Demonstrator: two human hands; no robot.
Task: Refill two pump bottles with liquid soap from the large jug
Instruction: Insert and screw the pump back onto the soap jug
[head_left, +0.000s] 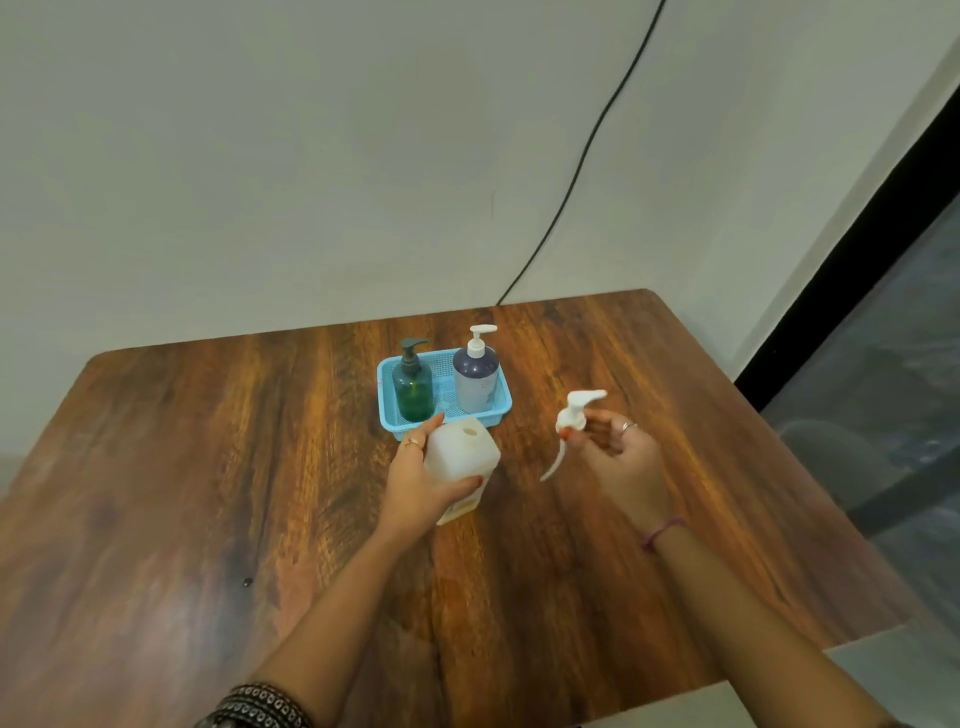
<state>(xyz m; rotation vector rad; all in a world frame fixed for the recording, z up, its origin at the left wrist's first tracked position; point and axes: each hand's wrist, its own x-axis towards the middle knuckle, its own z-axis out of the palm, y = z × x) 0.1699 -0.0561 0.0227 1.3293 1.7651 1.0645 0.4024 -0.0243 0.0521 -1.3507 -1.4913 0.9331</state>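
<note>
My left hand (415, 480) grips a white translucent square jug (464, 456) standing on the wooden table, its round mouth uncovered at the top. To the right of the jug my right hand (621, 452) holds a white pump head (574, 415) in the air, its dip tube hanging down to the left. Behind the jug a blue basket (387, 410) holds two pump bottles: a green one (413, 389) with a dark pump on the left and a lavender one (475, 382) with a white pump on the right. Both bottles have their pumps on.
The wooden table (208, 467) stands against a pale wall. A black cable (582, 171) runs down the wall behind the table's far edge. To the right of the table there is a dark frame and a grey chair (831, 457).
</note>
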